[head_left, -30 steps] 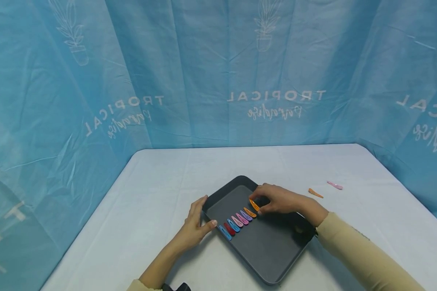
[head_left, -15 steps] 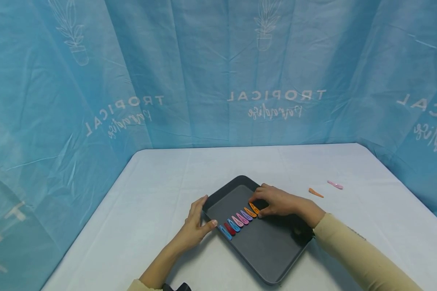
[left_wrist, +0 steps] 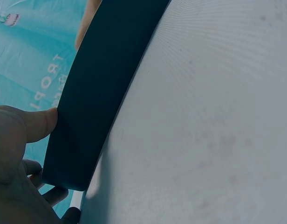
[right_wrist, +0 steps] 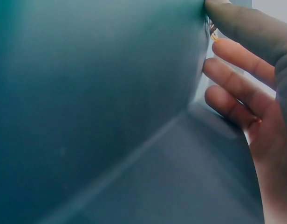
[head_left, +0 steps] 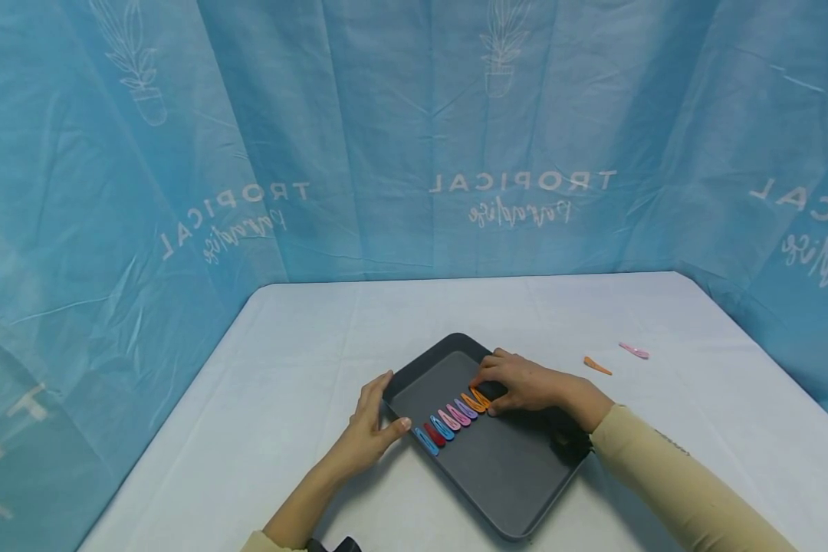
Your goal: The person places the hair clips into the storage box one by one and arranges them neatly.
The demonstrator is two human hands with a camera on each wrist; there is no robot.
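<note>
My left hand (head_left: 367, 429) rests spread at the left corner of a dark grey baking tray (head_left: 504, 491). Its thumb touches the rim, and the fingers lie along the outer wall. In the left wrist view, that hand (left_wrist: 17, 144) straddles the corner of the tray wall (left_wrist: 97, 93). Inside the tray, my right hand (head_left: 527, 382) pinches an orange snap hair clip (head_left: 481, 396) between thumb and fingers. It sits right beside another orange clip (head_left: 471, 403), at the upper end of a slanted row of blue, red, pink and lilac clips (head_left: 448, 420). The right wrist view shows only a sliver of the held clip (right_wrist: 214, 36).
On the white tablecloth (head_left: 317, 337), right of the tray, lie an orange hair clip (head_left: 597, 366) and a pink one (head_left: 634, 350). A blue printed curtain (head_left: 386, 115) hangs behind and at both sides of the table.
My right hand has shifted slightly left and down with the orange clip, bringing it closer to the other orange clip in the row. The left hand and tray stay put.
</note>
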